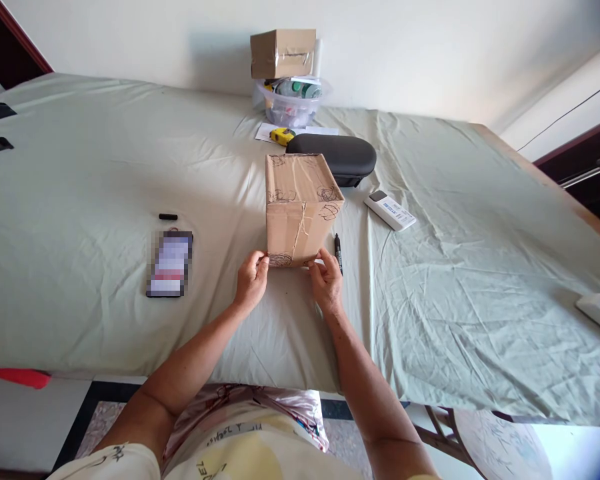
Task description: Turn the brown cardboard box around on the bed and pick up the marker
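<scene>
A small brown cardboard box (300, 207) with scribbled marker lines and tape stands on the pale green sheet (105, 160) in front of me. My left hand (251, 280) pinches the box's near lower left corner, fingers closed on it. My right hand (326, 280) grips the near lower right corner the same way. A black marker (338, 252) lies on the sheet just right of the box, beside my right hand.
A phone (170, 263) lies to the left, a small black cap (168, 217) above it. Behind the box sit a black case (336, 157), a yellow tape measure (283, 136), a plastic tub (287, 107) and another carton (283, 52). A white remote (389, 210) lies right.
</scene>
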